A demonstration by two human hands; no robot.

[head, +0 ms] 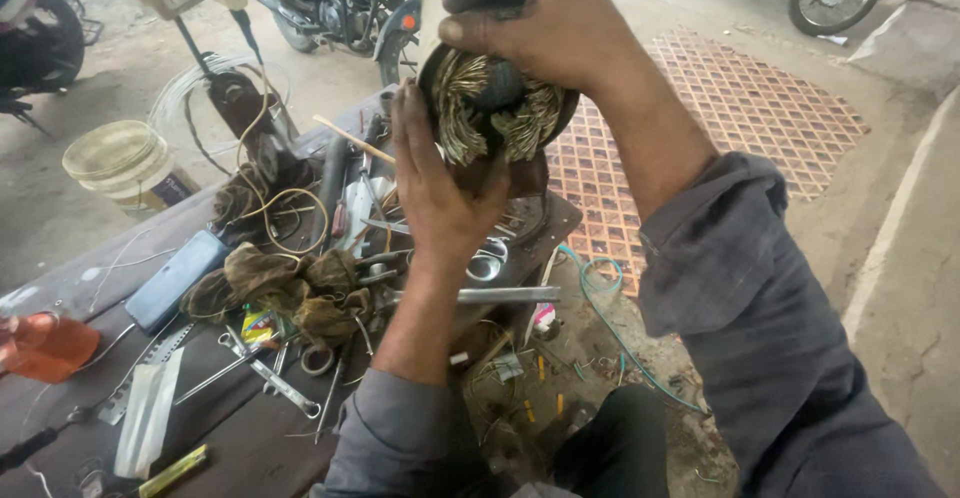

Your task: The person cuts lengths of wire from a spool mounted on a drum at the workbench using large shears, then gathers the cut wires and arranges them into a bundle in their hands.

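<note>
Both hands hold a round motor stator [492,108] up over the cluttered workbench [250,438]: the right hand [540,18] clasps its top, the left hand [435,183] cups its side. Below, a small bright yellow-and-green packet [260,325] lies among oily rags [290,288], a cream plastic bucket [125,163] standing far left.

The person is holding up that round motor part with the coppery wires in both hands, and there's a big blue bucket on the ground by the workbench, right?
Nearly. Both the left hand and the right hand are on the round motor part with its coppery wire coils, but the bucket on the ground beside the workbench is pale cream, not blue. The head view shows it at the left.
</note>
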